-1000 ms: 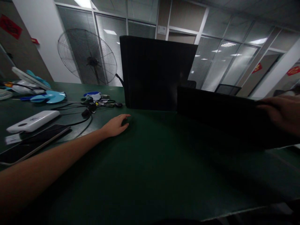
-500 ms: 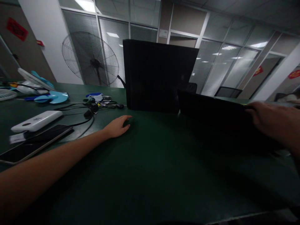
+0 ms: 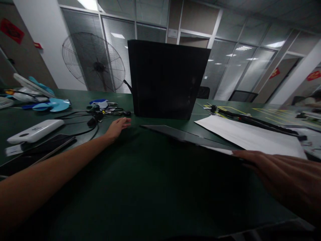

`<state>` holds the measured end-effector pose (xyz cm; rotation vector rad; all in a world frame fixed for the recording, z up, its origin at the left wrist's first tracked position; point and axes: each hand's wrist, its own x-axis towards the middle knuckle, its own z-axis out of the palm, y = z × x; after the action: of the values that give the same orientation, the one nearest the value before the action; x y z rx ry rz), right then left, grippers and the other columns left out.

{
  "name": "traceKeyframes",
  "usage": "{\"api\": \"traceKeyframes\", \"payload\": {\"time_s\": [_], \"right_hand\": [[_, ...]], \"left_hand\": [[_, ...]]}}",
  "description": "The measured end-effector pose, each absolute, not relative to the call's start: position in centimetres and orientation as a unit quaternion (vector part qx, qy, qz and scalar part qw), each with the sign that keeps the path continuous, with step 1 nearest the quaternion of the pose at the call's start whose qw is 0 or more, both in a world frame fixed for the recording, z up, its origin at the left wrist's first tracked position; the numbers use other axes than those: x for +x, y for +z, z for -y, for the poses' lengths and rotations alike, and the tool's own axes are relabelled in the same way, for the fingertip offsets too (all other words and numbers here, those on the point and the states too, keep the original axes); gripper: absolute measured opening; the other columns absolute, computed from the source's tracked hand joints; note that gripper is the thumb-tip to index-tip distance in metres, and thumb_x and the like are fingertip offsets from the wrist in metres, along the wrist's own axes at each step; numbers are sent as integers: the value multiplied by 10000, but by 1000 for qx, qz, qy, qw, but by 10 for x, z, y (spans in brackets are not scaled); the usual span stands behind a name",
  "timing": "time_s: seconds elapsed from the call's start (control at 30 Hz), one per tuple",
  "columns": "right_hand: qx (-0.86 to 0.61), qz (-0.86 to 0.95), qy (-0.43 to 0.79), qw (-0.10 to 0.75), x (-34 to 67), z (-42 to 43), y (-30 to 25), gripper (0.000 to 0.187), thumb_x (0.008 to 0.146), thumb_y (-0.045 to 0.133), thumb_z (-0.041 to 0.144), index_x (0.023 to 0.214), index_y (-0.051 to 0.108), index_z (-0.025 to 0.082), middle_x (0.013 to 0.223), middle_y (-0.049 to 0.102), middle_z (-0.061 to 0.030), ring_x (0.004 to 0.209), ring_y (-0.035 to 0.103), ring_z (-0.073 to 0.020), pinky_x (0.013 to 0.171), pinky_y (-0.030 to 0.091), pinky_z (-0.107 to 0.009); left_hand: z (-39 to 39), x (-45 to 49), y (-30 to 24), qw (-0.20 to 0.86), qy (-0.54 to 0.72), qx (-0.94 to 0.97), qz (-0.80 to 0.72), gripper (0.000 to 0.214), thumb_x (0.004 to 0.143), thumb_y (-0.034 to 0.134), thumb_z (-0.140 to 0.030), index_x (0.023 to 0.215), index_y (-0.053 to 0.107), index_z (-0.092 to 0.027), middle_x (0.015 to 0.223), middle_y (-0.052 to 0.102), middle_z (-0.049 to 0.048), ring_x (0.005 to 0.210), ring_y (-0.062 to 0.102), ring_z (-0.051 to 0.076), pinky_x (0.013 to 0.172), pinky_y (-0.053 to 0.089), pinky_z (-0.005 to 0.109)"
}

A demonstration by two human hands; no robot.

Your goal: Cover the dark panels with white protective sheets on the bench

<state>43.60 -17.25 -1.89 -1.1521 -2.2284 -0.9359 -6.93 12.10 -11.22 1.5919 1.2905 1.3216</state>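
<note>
My right hand (image 3: 278, 170) grips the near right end of a thin, flat dark panel (image 3: 185, 136), its fingers bent over the edge. The panel is tilted above the green tabletop (image 3: 120, 201), and its far left corner points towards the middle; its lower part merges with the dark table. My left hand (image 3: 117, 128) is at the left, fingers stretched out and holding nothing, close to a small black object (image 3: 127, 113) and some cables. A large black box like a computer case (image 3: 168, 80) stands upright beyond both hands.
At the left lie a white power bank (image 3: 36, 131), a phone (image 3: 37, 152), tangled cables (image 3: 96, 120) and light blue fan blades (image 3: 54, 105). White sheet (image 3: 247, 135) and a black bundled strip (image 3: 258, 124) are at the right. Behind the table stands a big fan (image 3: 99, 67).
My right hand has brought the panel nearer and leftward, tipping it from upright to flatter, which uncovers the white sheet and black strip. My left hand has shifted slightly left.
</note>
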Motion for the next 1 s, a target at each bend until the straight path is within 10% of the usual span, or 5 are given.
{"api": "traceKeyframes", "payload": {"time_s": [0.17,0.33,0.5,0.73,1.0], "right_hand": [[-247,925,-239,162,389,159,-38,718,1002,451,172,1691,267,253,1308,724,-83,1045,769,-240,801,687,-388],[-247,968,14,49,365,123,-62,713,1023,601,429,1666,347,254,1645,422,-96,1542,367,-284,1253,378,-507],[-262,946,189,-14,362,94,-58,659,1086,449,356,1696,205,328,1735,227,-40,1616,101,-276,1308,59,-605],[-291,925,238,56,381,28,-46,558,1068,489,449,1612,443,334,1696,367,-37,1552,357,-260,1270,311,-540],[-526,826,103,172,443,-68,-96,703,970,532,640,1530,563,216,1652,421,-147,1538,365,-367,1272,252,-614]], "left_hand": [[-126,-79,-106,395,546,564,-477,672,866,509,-773,1016,718,-153,1251,754,189,1201,709,359,1037,539,512],[-132,-96,-104,337,495,632,-492,759,944,450,-766,1100,719,-73,1282,751,184,1236,659,337,1138,456,496],[-126,-92,-106,214,364,748,-512,728,911,511,-714,1319,701,-143,1450,678,109,1383,576,318,1225,368,438],[-117,-79,-101,74,171,802,-567,756,901,471,-565,1534,553,-159,1654,449,109,1506,462,319,1259,334,425],[-83,-48,-84,-53,38,794,-604,678,979,359,-459,1421,623,-18,1591,501,248,1432,539,386,1170,443,476]]}}
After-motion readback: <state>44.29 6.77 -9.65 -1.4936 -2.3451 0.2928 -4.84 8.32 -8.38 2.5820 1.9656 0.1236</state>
